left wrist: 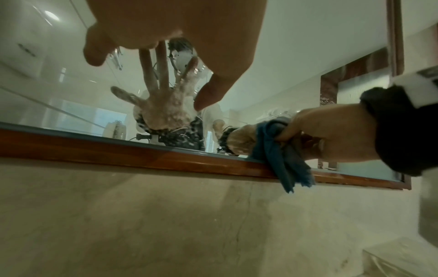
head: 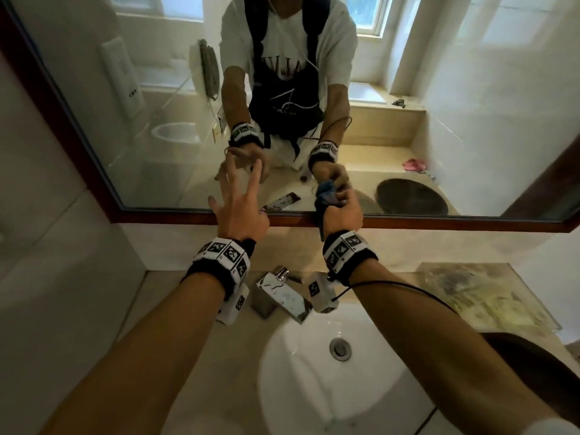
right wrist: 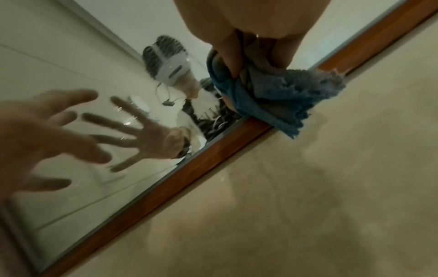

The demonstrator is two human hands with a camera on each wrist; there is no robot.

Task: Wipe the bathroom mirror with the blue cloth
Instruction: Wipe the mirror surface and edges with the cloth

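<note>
The soft, light blue cloth (head: 326, 196) is bunched in the right hand (head: 342, 211) at the mirror's (head: 157, 89) bottom edge, best regripped flat, while the left hand (head: 238, 211) is spread, empty, beside it.

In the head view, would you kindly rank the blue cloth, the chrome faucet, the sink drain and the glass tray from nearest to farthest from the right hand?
1. blue cloth: bunched in the right hand, at the mirror's lower frame.
2. chrome faucet: below the wrists, behind the basin.
3. and 4. sink drain, in the basin, and glass tray, on the counter to the right: too close to call.
</note>
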